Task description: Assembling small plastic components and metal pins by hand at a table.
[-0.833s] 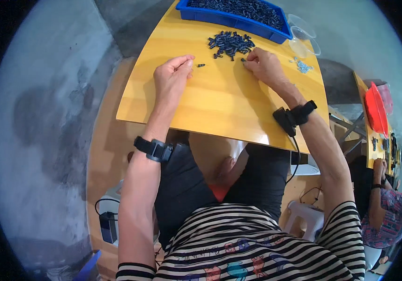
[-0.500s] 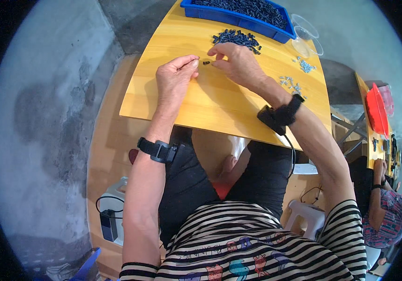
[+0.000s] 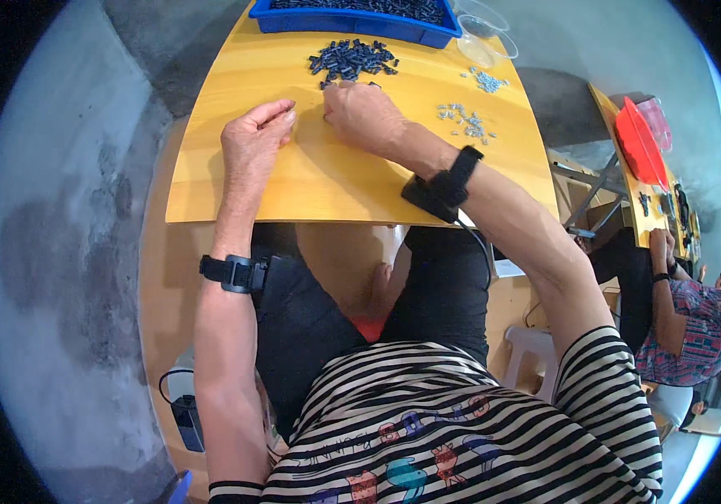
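My left hand (image 3: 256, 133) is over the left part of the yellow table, thumb and fingertips drawn together in a pinch. Whatever sits between them, if anything, is too small to make out. To its right, my right hand (image 3: 364, 116) is at the near edge of a heap of small black plastic pieces (image 3: 352, 59). Its fingers are curled under and mostly hidden by the back of the hand, so I cannot make out what they hold. Small silvery metal pieces (image 3: 464, 118) lie scattered to the right of this hand.
A blue tray (image 3: 360, 27) full of black pieces stands at the table's far edge. Beside it are clear plastic cups (image 3: 480, 50) and a second cluster of silvery pieces (image 3: 488, 81). At the right, a person sits by another table with a red basin (image 3: 639, 143).
The view has shifted, so the table appears further left. My right hand has closed and come up against the black heap. The single black piece between my hands no longer shows.
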The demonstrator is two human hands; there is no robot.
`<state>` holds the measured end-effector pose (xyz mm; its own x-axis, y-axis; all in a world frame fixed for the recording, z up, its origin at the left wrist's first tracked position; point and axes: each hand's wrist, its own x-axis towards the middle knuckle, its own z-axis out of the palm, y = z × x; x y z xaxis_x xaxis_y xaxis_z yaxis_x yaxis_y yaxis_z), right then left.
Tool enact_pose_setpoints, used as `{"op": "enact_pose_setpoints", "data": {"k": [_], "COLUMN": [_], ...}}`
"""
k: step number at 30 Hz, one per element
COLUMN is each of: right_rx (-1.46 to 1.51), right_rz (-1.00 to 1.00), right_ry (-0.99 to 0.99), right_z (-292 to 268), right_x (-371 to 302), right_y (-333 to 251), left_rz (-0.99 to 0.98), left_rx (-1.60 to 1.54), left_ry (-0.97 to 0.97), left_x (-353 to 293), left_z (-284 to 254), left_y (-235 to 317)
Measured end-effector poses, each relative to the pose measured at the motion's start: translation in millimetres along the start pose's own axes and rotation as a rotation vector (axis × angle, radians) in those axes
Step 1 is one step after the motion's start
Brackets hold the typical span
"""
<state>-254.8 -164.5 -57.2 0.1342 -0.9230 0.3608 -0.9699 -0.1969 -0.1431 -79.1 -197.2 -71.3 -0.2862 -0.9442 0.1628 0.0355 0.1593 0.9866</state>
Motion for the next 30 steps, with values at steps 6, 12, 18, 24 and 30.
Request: {"op": "enact_pose_setpoints", "data": {"k": [6, 12, 18, 24, 30], "right_rx": [0.157, 0.270, 0.234, 0.029, 0.020], "right_rz": [0.142, 0.223, 0.243, 0.313, 0.303], "right_ry": [-0.067, -0.065, 0.175, 0.175, 0.087], "right_z": [-26.7, -35.4, -70.8, -84.9, -74.5], "right_x": [-34.8, -48.0, -83.8, -117.7, -117.5], "right_y": [11.6, 13.5, 48.9, 79.4, 80.5], "left_rz": [-0.053, -0.038, 0.085, 0.225, 0.192], "left_rx": [0.107, 0.145, 0.185, 0.202, 0.129], "left_ry": [-0.033, -0.049, -0.045, -0.040, -0.033], "left_x": [-34.2, -45.7, -46.5, -45.5, -50.0], "left_z": [9.2, 23.0, 19.1, 19.4, 17.1], "left_y": [10.9, 6.8, -0.1, -1.2, 1.0]}}
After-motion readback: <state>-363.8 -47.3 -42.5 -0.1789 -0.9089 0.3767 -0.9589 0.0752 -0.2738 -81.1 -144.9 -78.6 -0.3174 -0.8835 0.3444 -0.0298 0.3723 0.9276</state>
